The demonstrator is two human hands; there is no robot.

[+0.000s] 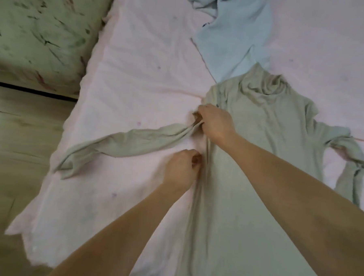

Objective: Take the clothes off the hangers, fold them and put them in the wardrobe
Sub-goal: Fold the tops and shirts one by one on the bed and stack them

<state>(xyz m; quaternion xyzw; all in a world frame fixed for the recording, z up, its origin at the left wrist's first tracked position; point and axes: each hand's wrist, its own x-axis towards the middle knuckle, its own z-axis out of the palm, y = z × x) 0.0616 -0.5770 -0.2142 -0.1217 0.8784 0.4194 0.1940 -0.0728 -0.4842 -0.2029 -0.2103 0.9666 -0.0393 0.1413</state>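
A grey-green long-sleeved turtleneck top (258, 154) lies flat on the pink bed sheet (138, 72), collar pointing away from me. Its left sleeve (121, 143) stretches out to the left and its right sleeve (348, 159) curls at the right. My right hand (215, 122) grips the top at the left armpit, where the sleeve joins the body. My left hand (181, 169) pinches the top's left side seam just below that. No hanger is in view.
A light blue garment (230, 35) lies crumpled on the sheet beyond the top's collar. A patterned pillow or cushion (41, 31) sits at the upper left. Wooden floor (14, 150) shows along the left, beside the bed's edge.
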